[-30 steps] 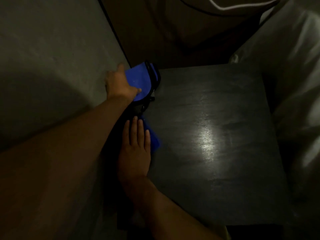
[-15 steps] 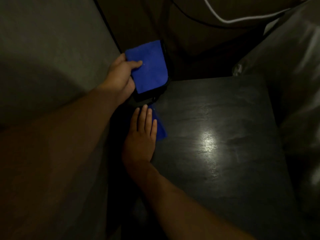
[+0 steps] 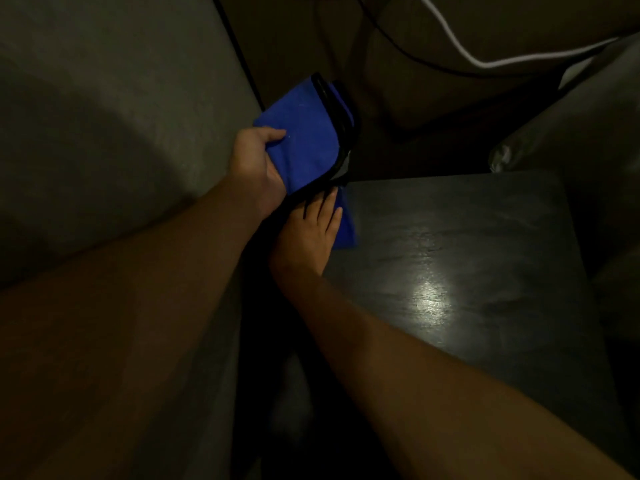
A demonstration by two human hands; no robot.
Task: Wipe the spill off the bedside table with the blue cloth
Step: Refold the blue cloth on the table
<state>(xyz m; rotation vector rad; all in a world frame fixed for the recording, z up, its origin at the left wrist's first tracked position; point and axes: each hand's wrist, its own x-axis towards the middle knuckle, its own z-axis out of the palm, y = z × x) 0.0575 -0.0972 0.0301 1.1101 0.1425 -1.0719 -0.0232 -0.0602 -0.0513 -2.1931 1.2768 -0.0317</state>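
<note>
The dark bedside table [image 3: 467,258] fills the right half of the view, with a shiny patch [image 3: 429,299] near its middle. My right hand [image 3: 308,233] lies flat, fingers stretched, pressing the blue cloth [image 3: 347,220] onto the table's far left corner; only a strip of cloth shows beside the hand. My left hand [image 3: 256,161] grips a blue-faced, black-edged pouch [image 3: 306,133] and holds it tilted in the air just past that corner, above my right fingertips.
A grey wall or mattress side [image 3: 104,133] runs along the left. A white cable [image 3: 485,60] and a black cable [image 3: 398,46] hang behind the table. Pale bedding [image 3: 606,133] borders the table's right edge. The room is very dim.
My left hand has raised the pouch off the table's corner and tilted it back. My right hand has slid the cloth forward into the far left corner.
</note>
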